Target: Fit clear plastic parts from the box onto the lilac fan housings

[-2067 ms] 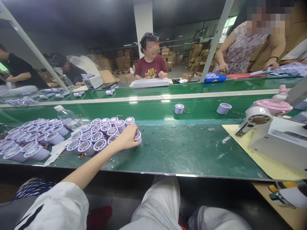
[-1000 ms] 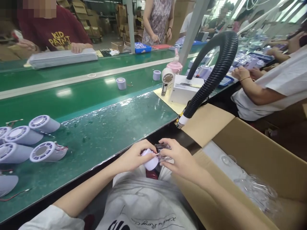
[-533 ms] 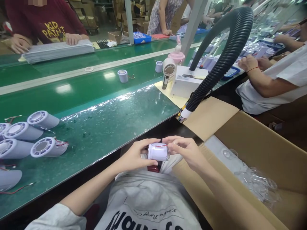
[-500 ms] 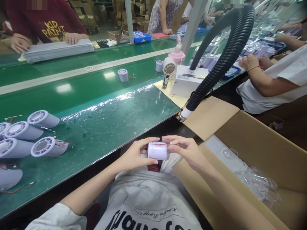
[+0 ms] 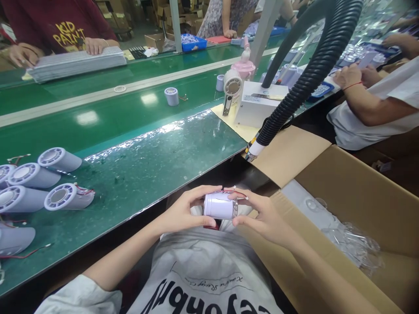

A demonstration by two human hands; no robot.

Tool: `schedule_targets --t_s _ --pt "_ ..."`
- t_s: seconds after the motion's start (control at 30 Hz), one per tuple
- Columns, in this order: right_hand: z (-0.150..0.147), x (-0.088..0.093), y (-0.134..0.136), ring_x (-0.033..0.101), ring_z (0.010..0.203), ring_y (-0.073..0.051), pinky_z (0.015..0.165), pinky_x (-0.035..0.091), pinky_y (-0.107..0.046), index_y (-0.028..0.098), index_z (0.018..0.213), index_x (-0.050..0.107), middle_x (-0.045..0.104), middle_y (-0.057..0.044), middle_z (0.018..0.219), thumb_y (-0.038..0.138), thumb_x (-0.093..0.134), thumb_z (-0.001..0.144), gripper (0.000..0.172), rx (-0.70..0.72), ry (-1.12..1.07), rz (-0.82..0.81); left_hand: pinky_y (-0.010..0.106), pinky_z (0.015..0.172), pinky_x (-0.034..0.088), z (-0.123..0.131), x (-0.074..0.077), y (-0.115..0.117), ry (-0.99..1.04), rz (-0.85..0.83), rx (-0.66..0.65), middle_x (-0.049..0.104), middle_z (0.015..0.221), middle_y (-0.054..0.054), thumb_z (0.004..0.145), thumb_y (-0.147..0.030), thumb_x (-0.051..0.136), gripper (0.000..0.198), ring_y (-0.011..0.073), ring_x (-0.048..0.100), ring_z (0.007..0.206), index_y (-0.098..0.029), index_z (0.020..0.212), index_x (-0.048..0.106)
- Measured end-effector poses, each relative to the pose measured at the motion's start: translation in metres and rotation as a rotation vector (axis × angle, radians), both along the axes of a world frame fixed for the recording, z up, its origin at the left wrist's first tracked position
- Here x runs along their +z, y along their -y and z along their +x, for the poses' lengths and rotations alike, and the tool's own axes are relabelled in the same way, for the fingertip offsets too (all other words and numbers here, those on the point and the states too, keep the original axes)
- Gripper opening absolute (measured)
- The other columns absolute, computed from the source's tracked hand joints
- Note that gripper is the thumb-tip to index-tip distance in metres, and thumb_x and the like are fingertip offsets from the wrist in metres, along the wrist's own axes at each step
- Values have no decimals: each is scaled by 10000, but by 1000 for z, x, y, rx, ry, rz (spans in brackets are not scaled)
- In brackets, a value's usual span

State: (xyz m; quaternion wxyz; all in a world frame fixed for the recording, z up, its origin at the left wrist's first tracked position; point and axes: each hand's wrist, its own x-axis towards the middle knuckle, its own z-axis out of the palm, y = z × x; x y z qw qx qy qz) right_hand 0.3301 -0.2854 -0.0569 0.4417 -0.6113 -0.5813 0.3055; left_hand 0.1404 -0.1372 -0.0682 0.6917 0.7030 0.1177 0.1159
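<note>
A pale lilac cylindrical fan housing (image 5: 218,206) lies sideways between my two hands, above my lap. My left hand (image 5: 185,210) grips its left end, thumb below and fingers over the top. On the other end, my right hand (image 5: 260,211) holds it with the thumb under and the fingers above. A red wire (image 5: 240,193) runs along the top of the housing toward my right fingers. Clear plastic shows at the housing's right end. More lilac fan housings (image 5: 67,197) with thin wires lie on the bench to the left.
A black corrugated hose (image 5: 294,93) arches from a white box (image 5: 258,109) to the bench edge. An open carton (image 5: 363,192) with clear plastic parts stands at my right. One housing (image 5: 171,97) sits on the green belt (image 5: 108,102). Co-workers stand across and to the right.
The housing has shifted slightly right in my hands. My right thumb has dropped to its lower right edge, and the red wire now sticks out over my right fingers.
</note>
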Motion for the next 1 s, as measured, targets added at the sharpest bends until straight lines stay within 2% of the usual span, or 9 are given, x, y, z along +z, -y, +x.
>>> schedule_targets --t_s 0.3,0.63,0.9,1.0 --pt "-2 3 0 607 1050 -198 907 545 -324 249 1129 605 628 -27 1165 327 740 797 366 22 -264 -101 387 1042 453 -1 0 0 36 40 -43 505 1398 89 669 -189 815 737 258 525 1252 -288 1336 515" --pt "-3 -2 -3 597 999 -188 801 503 -282 226 1114 566 621 -46 1103 394 674 856 327 48 -488 -213 421 1049 443 -3 -1 0 51 106 -48 502 1410 113 682 -215 805 725 280 523 1258 -271 1344 514" --pt "-5 -8 -5 627 721 -132 668 535 -253 202 1069 539 623 -7 847 474 600 896 327 39 -648 -277 420 1047 447 -2 0 -1 42 127 -43 503 1407 112 676 -221 811 728 285 523 1257 -275 1341 521" --pt "-8 -11 -5 622 645 -103 643 544 -240 189 1021 543 583 11 834 517 592 889 357 -2 -691 -303 423 1042 452 -2 0 0 44 119 -53 501 1405 119 683 -216 805 724 285 525 1253 -272 1345 518"
